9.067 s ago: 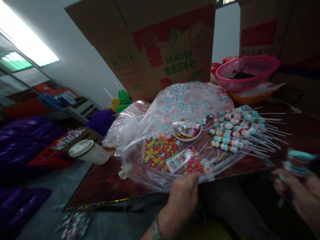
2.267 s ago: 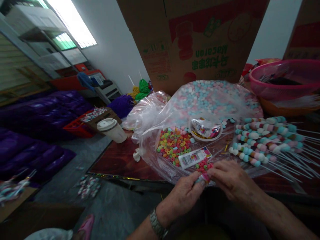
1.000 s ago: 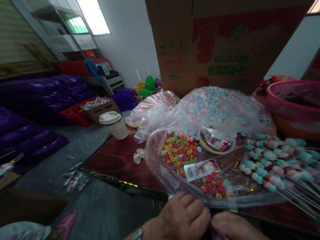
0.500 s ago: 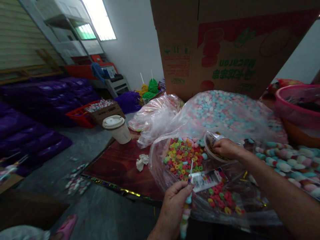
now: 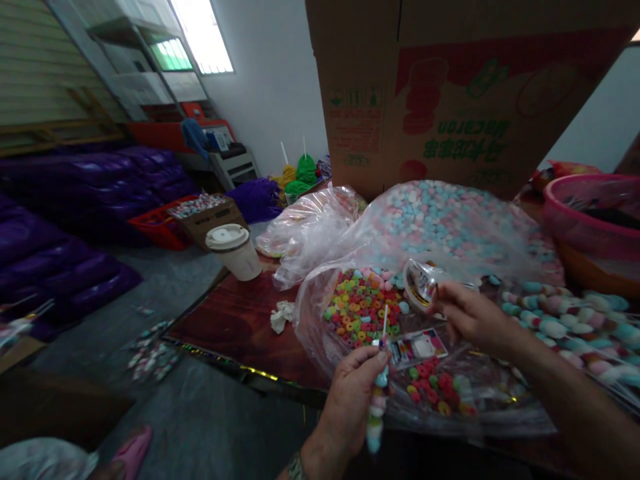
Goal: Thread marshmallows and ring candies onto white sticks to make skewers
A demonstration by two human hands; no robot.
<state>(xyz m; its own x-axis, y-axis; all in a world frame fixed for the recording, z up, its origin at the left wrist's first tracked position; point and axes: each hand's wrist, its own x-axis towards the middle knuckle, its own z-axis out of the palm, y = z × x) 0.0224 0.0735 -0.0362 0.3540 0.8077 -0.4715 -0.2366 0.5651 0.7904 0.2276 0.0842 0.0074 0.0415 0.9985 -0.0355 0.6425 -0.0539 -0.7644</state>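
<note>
My left hand grips a wrapped candy skewer; its white stick points up and its pastel pieces hang below the fingers. My right hand is closed, fingertips pinched beside a round clear tub; what they hold is too small to make out. Colourful ring candies lie on an open plastic bag between the hands and the tub. A printed card lies just right of the skewer, with red ring candies below it.
A large bag of pastel candies lies before a cardboard box. At left are a lidded white cup and crumpled tissue. Finished skewers and a pink basin are at right.
My right hand has come out of the tub towards the right and nearer me. The tub has tilted slightly. My left hand still holds the skewer in nearly the same place.
</note>
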